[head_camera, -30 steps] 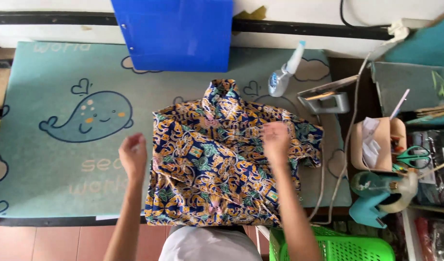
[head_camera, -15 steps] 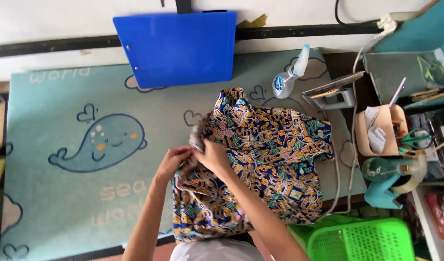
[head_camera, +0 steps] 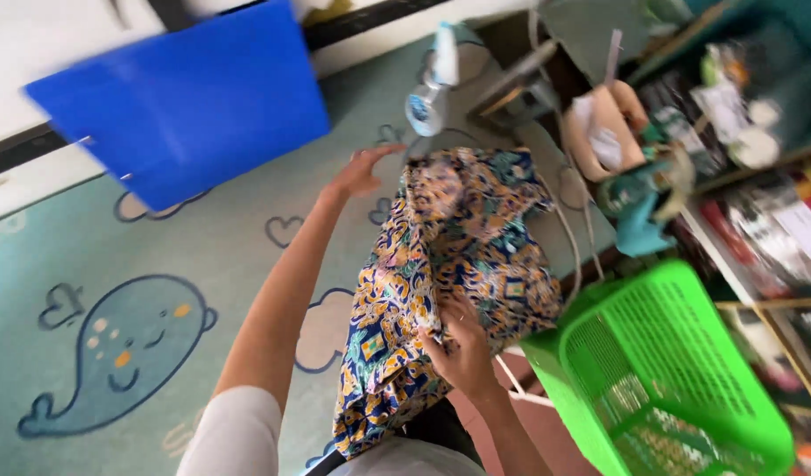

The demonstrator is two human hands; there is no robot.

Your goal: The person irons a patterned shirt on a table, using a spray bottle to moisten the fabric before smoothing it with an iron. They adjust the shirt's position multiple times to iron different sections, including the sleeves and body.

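We see the patterned shirt (head_camera: pixel 458 282) between the hands: right hand (head_camera: pixel 458 339) pinching its fabric, left hand (head_camera: pixel 361 172) open beside its collar.

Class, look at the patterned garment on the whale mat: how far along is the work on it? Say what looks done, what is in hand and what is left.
Done: the patterned garment lies on the whale mat, bunched rather than flat. In hand: the right hand grips its lower part, while the left hand reaches open beside its top edge. Left: it is neither spread smooth nor neatly folded, and the green basket beside it looks empty.
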